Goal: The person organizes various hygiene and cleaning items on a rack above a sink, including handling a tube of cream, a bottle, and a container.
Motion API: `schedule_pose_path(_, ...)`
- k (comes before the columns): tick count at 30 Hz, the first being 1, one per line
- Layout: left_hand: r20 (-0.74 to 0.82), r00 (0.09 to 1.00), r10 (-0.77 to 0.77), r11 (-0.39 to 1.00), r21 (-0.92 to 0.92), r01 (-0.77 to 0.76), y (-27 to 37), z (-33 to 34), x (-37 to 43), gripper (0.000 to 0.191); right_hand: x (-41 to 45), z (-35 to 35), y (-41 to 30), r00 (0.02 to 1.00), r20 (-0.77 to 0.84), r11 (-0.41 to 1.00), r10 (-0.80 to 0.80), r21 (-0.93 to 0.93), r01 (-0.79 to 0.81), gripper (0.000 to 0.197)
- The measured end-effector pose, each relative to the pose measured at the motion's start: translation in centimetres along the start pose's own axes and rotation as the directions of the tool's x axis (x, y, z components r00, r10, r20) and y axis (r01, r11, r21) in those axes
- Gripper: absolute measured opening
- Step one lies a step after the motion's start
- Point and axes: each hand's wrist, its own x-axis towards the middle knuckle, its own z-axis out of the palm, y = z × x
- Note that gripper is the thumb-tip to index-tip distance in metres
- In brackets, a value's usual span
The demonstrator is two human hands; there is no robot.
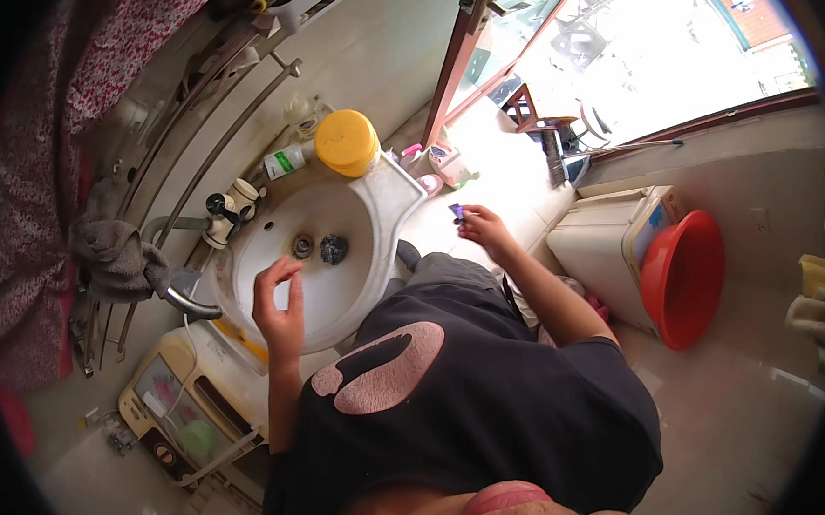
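Note:
My left hand [280, 310] hovers over the near left part of the white washbasin [337, 296]. Its thumb and fingers are bent and apart, and nothing shows between them. Between the fingertips of my right hand [485, 233] is a small purple-blue object [458, 213], too small to identify; this hand is beyond the basin's right rim, above the floor. A dark scouring ball [334, 249] lies in the bowl beside the drain [303, 246]. At the basin's back left is a tap [228, 211] with a black handle.
A yellow-lidded tub [345, 142] and a white tube [284, 162] stand along the basin's back. Bottles [447, 159] are right of it. A washing machine [189, 409] is at left, under a railed grey towel [119, 259]. At right, a red plastic basin [683, 282] leans against a pale box [607, 233].

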Motion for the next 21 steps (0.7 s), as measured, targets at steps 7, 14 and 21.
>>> schedule_pose_path(7, -0.197, 0.980, -0.023, 1.000, 0.007, 0.025, -0.3, -2.7, 1.2, 0.031, 8.8, -15.3, -21.6, 0.803, -0.170, 0.817, -0.570, -0.022, 0.576, 0.042)
schedule_pose_path(14, -0.437, 0.744, 0.506, 0.670, 0.742, -0.020, 0.7, -10.5, 3.2, 0.049, 12.8, -9.7, -17.5, 0.895, -0.026, 0.793, -0.446, -0.474, 0.382, 0.034)
schedule_pose_path(21, -0.327, 0.841, 0.431, 0.461, 0.881, 0.106, 1.9, -17.9, 5.7, 0.058, -0.2, 16.5, -16.6, 0.511, 0.792, 0.251, -0.334, -0.448, 0.858, 0.034)
